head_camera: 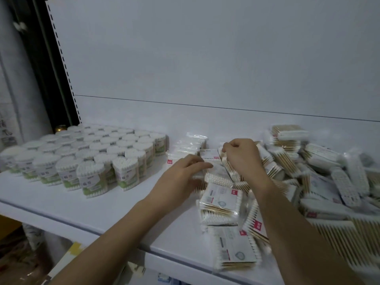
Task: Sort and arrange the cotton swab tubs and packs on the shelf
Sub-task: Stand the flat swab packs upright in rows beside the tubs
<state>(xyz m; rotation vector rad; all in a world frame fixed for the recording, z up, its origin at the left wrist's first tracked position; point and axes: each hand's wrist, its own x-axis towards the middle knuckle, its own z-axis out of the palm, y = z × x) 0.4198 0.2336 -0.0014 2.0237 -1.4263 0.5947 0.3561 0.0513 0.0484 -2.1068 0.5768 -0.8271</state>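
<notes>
A shop or stockroom: a white metal display shelf with a slotted upright at its back left, holding many identical swab tubs in rows and heaped packs to their right.

Head view looks down, close, over the shelf; edges perhaps blurred.

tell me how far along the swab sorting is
Done: the tubs stand in tidy rows at the shelf's left. In hand: both hands work at the pile's near edge, the left hand on packs, the right hand curled on one, by a short lined-up row of packs. Left: the loose heap of packs on the right.
</notes>
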